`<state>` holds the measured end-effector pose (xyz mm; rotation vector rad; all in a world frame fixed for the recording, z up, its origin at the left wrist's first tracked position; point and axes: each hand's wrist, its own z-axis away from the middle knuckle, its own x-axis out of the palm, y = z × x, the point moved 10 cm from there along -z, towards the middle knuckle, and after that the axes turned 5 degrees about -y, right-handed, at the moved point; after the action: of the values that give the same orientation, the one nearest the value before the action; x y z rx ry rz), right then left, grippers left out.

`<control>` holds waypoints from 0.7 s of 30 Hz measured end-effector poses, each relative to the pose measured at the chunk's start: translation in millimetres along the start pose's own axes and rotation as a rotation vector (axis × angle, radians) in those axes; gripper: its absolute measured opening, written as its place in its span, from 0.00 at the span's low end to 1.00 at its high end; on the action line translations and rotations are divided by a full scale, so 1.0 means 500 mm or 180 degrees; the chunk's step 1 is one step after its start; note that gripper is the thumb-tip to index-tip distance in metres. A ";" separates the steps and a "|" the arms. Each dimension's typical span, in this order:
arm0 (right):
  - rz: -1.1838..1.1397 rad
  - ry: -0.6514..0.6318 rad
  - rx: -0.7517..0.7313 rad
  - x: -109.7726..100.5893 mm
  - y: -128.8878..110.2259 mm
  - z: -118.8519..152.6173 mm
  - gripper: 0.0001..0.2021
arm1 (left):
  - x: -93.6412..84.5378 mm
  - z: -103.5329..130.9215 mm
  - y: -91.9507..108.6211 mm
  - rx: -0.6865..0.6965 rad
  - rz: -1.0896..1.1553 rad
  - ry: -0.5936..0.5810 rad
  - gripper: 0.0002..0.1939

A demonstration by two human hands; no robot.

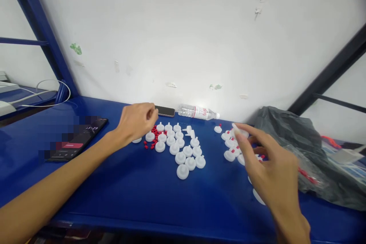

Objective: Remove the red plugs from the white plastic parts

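My left hand [138, 120] is closed above the left end of the white pieces, beside small red caps [154, 135]; whatever its fingertips hold is hidden. My right hand [265, 160] pinches a white disc-shaped piece [241, 132] with a thin spout between thumb and fingers. Below and around it lie white pieces with red caps on their spouts [229, 155], partly covered by the hand. In the middle of the blue table, several white pieces without red caps [182, 171] rest with spouts mostly upward; a few near the back lie tipped over.
A phone with a lit screen [82, 141] lies at the left. Against the wall are a dark phone [166, 111] and a clear plastic bottle [197, 112] on its side. Dark plastic bags [286, 126] and a clear bag of red items [305, 171] occupy the right.
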<state>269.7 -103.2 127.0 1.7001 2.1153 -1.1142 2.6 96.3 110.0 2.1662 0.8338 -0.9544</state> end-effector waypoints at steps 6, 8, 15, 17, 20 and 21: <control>-0.0486 -0.0990 0.0158 0.070 -0.046 0.018 0.09 | 0.108 0.018 0.024 0.0400 -0.0844 -0.1101 0.13; -0.0353 -0.1391 0.0100 0.096 -0.042 0.030 0.09 | 0.122 0.021 0.021 0.0484 -0.0850 -0.1224 0.15; 0.0071 -0.1833 -0.0561 0.129 -0.026 0.066 0.04 | 0.119 0.018 0.014 0.0446 -0.0863 -0.1127 0.16; 0.0046 -0.1925 -0.0602 0.141 -0.028 0.073 0.04 | 0.110 0.017 0.021 0.0380 -0.0811 -0.1001 0.16; -0.0079 -0.2232 -0.0446 0.168 -0.032 0.084 0.06 | 0.098 0.016 0.033 0.0333 -0.0628 -0.0869 0.15; -0.0130 -0.2349 -0.0336 0.178 -0.032 0.088 0.07 | 0.098 0.016 0.036 0.0333 -0.0573 -0.0860 0.14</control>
<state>214.6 -66.6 51.3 0.9739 1.6909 -1.3411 39.1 93.9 72.1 2.0114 0.8720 -1.3741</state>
